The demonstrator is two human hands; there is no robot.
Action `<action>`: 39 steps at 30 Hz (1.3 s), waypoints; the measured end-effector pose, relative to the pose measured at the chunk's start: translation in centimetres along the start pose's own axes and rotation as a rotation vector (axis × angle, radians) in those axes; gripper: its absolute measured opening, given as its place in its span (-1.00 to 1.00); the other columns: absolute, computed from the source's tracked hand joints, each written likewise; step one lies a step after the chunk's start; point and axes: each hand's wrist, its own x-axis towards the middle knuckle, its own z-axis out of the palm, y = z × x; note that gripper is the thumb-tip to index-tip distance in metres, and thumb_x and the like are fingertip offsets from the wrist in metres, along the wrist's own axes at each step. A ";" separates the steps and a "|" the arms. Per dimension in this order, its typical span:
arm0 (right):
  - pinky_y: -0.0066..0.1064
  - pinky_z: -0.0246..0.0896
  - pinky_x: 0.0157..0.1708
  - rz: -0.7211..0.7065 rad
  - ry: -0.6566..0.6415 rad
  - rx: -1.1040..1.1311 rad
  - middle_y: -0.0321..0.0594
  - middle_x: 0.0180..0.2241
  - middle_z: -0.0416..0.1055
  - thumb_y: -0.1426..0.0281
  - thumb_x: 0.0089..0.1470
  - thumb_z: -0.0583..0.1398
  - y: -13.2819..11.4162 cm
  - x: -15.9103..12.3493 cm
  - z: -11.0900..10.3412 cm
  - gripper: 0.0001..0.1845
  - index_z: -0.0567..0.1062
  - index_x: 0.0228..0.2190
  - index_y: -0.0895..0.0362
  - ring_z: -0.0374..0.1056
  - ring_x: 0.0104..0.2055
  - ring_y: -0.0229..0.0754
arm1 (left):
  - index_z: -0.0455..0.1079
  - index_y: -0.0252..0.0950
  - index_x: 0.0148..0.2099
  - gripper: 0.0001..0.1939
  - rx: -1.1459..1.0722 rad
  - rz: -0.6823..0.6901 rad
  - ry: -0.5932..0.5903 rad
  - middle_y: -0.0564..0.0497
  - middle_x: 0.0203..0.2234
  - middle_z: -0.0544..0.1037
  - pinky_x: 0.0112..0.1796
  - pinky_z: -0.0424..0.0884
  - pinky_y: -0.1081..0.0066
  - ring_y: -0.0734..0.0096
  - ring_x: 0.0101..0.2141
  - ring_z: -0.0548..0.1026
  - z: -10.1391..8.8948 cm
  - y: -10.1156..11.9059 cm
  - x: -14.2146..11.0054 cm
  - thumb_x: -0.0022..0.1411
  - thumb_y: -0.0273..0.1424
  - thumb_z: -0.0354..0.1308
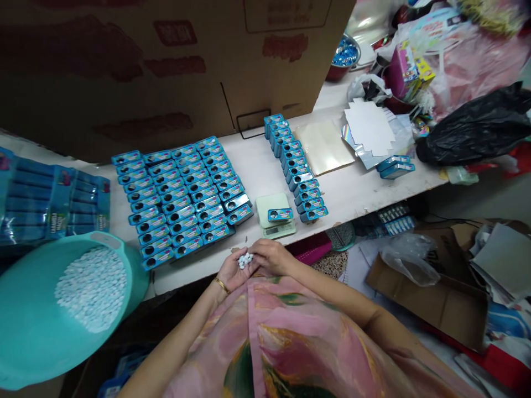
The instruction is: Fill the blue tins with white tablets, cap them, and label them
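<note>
In my left hand (233,272), cupped palm up close to my body, lies a small heap of white and pale blue candies (245,260). My right hand (270,255) is beside it, its bent fingers pressed together at the edge of the heap; whatever they pinch is hidden. Just beyond my hands, a pale green scale (271,202) carries one blue tin (280,215) with a dark round opening. On the left stands a turquoise tub (136,271), partly filled with more such candies (93,288).
Rows of blue tins (186,202) stand on the white table (257,157) left of the scale, and a single column of tins (296,168) stands to its right. A large cardboard box (207,94) rises behind. Plastic sheets (323,146) and a black bag (477,124) lie to the right.
</note>
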 end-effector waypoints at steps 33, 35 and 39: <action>-0.43 0.21 -0.33 0.467 0.836 0.127 -0.22 -0.37 0.39 0.37 0.01 0.07 6.5 -2.4 -7.9 -0.81 0.45 -0.35 0.16 0.29 -0.35 -0.29 | 0.22 -0.52 0.00 -0.61 0.000 0.153 0.045 -0.26 -0.28 0.49 -0.24 0.43 0.38 0.26 -0.20 0.45 -0.4 1.0 -1.0 0.10 -0.64 -0.13; -0.43 0.22 -0.33 0.458 0.763 0.095 -0.19 -0.31 0.37 0.38 0.01 0.07 6.6 -2.2 -7.8 -0.78 0.43 -0.28 0.16 0.29 -0.32 -0.27 | 0.21 -0.51 0.02 -0.59 0.008 0.153 0.037 -0.25 -0.27 0.48 -0.25 0.44 0.41 0.27 -0.20 0.45 -0.3 1.1 -0.9 0.09 -0.67 -0.14; -0.29 0.15 -0.12 0.377 0.445 -0.133 -0.09 -0.06 0.23 0.37 -0.06 0.15 6.6 -1.2 -6.9 -0.52 0.27 -0.05 0.15 0.14 -0.04 -0.12 | 0.20 -0.47 0.03 -0.58 0.030 0.152 0.060 -0.23 -0.28 0.49 -0.37 0.45 0.52 0.35 -0.30 0.49 -0.1 1.2 -0.9 0.09 -0.68 -0.13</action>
